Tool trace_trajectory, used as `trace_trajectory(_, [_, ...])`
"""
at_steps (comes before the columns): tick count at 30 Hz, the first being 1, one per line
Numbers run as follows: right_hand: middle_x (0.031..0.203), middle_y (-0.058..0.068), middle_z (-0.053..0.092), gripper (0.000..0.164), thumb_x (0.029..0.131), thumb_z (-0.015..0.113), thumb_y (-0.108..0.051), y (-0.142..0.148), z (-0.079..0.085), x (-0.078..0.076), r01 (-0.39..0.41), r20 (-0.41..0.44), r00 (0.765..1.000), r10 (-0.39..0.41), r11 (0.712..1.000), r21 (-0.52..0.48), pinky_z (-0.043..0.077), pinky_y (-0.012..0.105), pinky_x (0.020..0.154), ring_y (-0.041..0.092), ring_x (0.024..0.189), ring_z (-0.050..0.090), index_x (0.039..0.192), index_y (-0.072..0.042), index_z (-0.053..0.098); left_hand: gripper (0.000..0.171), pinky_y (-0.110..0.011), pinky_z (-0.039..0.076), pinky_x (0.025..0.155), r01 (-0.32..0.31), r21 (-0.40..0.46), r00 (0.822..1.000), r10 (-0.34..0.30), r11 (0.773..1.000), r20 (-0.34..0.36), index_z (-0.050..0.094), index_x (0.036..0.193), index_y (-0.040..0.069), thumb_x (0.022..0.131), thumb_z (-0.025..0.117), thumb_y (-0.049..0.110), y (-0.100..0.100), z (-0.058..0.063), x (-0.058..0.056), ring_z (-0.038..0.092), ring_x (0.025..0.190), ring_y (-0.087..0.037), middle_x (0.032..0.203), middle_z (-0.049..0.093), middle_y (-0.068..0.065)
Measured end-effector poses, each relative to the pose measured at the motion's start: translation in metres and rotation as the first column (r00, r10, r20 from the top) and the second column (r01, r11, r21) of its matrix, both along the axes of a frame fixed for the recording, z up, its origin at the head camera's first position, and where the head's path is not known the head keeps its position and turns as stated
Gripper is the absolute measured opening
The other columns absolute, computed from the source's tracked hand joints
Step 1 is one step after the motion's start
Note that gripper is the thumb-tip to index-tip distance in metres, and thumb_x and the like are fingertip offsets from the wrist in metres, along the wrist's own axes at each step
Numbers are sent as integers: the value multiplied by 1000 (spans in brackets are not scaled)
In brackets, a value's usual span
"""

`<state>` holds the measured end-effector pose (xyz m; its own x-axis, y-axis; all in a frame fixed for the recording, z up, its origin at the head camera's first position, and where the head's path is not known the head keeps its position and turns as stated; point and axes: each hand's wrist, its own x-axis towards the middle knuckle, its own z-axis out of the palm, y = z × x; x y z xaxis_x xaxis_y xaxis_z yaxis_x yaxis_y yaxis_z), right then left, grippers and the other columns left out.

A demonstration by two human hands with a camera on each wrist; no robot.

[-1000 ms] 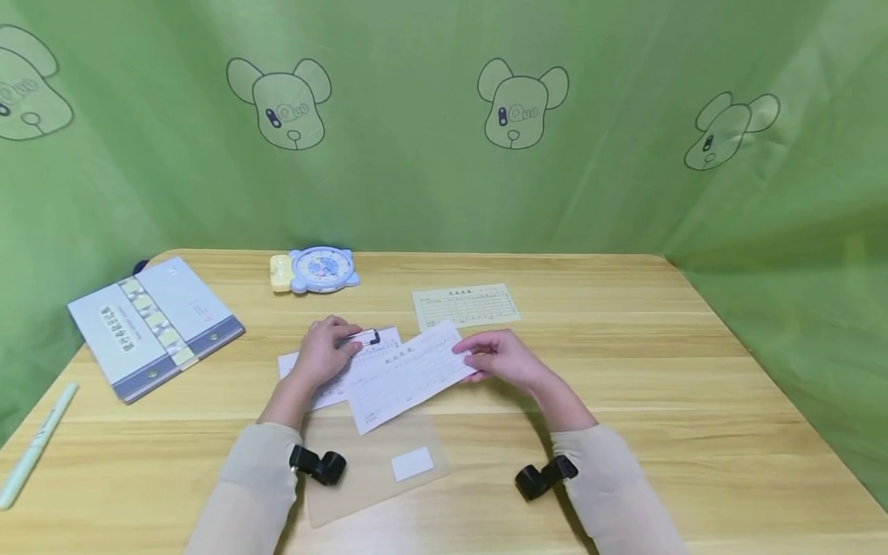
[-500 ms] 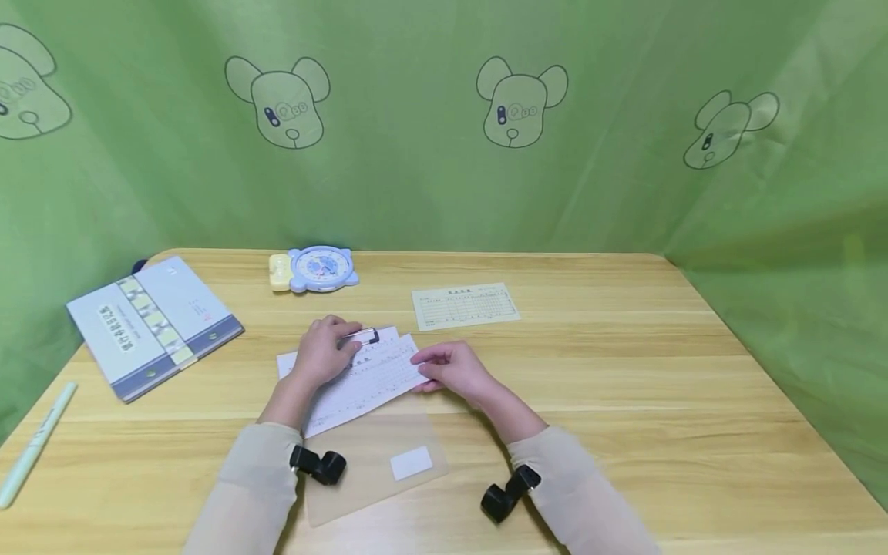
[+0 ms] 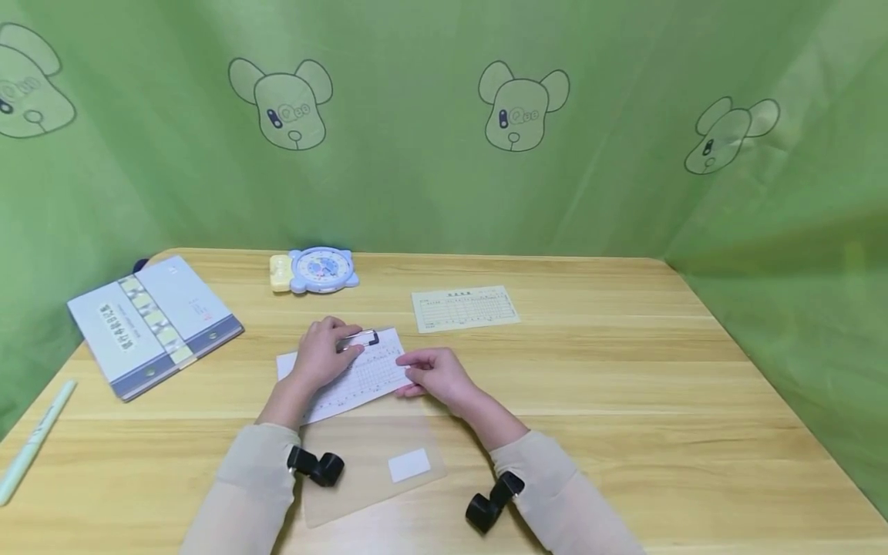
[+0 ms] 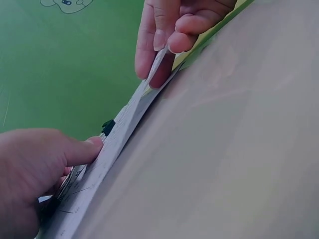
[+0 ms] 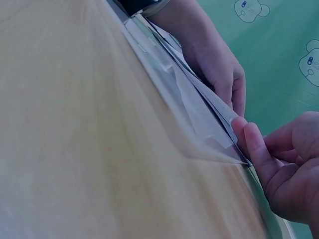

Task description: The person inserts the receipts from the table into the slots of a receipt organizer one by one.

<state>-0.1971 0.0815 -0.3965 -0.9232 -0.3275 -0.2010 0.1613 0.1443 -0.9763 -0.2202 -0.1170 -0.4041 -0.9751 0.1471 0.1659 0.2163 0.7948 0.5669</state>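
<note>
My left hand (image 3: pixel 324 353) holds the metal clip (image 3: pixel 375 338) with black ends at the top of a translucent clipboard (image 3: pixel 347 472). Its thumb lies on the clip in the left wrist view. Under that hand lies a white printed form (image 3: pixel 364 381), and another sheet shows at its left. My right hand (image 3: pixel 438 378) pinches the form's right edge between thumb and fingers. Close up, the right hand's fingers (image 4: pixel 158 40) hold the paper edge slightly lifted from the clipboard. How the clip's jaws stand against the papers is hidden.
Behind the hands lies a pale green printed form (image 3: pixel 465 308). A blue toy clock (image 3: pixel 323 270) stands near the back edge. At the left are a blue-grey ledger book (image 3: pixel 156 327) and a mint marker (image 3: pixel 36 443). Green curtain (image 3: pixel 416 193) surrounds the table.
My right hand has moved left and brought the white form over the other sheet, up to the clip. My left hand has stayed at the clip.
</note>
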Motion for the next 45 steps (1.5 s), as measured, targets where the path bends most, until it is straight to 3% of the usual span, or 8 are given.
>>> trace_trajectory(6, [104,25,52,26,83,44,11,1,2,0,17,27,999,-17,1000,9,48,27,62,24,64,62,107,12,53,36,-39,33,77,26,-29,998,-28,999,-52,59,111,6,81,61,24,-2,-5,-2,41,92,-25,100,50,-10])
trace_trajectory(12, [104,25,52,26,82,44,11,1,2,-1,19,29,999,-19,1000,20,48,27,61,24,64,62,107,11,53,34,-37,34,76,71,-159,985,-94,985,-146,59,110,4,83,57,24,-2,-7,-4,41,89,-24,99,50,-9])
trace_trajectory(21, [101,24,53,26,83,44,11,0,2,-1,18,39,999,-18,1000,4,48,27,62,24,64,62,107,11,53,32,-37,36,76,81,-263,976,-129,961,-173,59,109,1,85,54,23,0,-6,-4,43,88,-26,99,51,-12])
trace_trajectory(29, [94,22,54,26,82,44,11,-3,4,-2,33,46,998,-33,999,-7,48,27,62,24,63,62,107,11,53,31,-36,37,75,68,-257,978,-115,964,-172,59,108,2,86,54,21,0,-6,-3,43,87,-25,98,51,-11])
trace_trajectory(35, [105,25,51,27,82,45,11,-5,7,-4,33,67,997,-32,999,-10,48,28,63,24,65,61,108,10,53,31,-37,36,76,70,-245,979,-114,967,-170,59,108,1,86,53,21,-1,-6,-3,42,88,-25,99,50,-12])
trace_trajectory(39, [112,28,47,28,82,43,12,-8,21,1,31,50,998,-32,999,15,48,29,65,26,68,61,109,12,51,32,-37,36,77,72,-240,979,-114,968,-168,59,109,1,86,53,22,-1,-5,-3,42,89,-26,100,50,-12])
trace_trajectory(45, [108,26,50,27,81,44,12,-8,7,-11,56,63,996,-55,998,-4,48,27,62,24,63,62,106,11,54,31,-37,36,76,71,-253,977,-118,965,-177,60,108,1,86,53,23,-1,-6,-4,42,88,-25,99,50,-12])
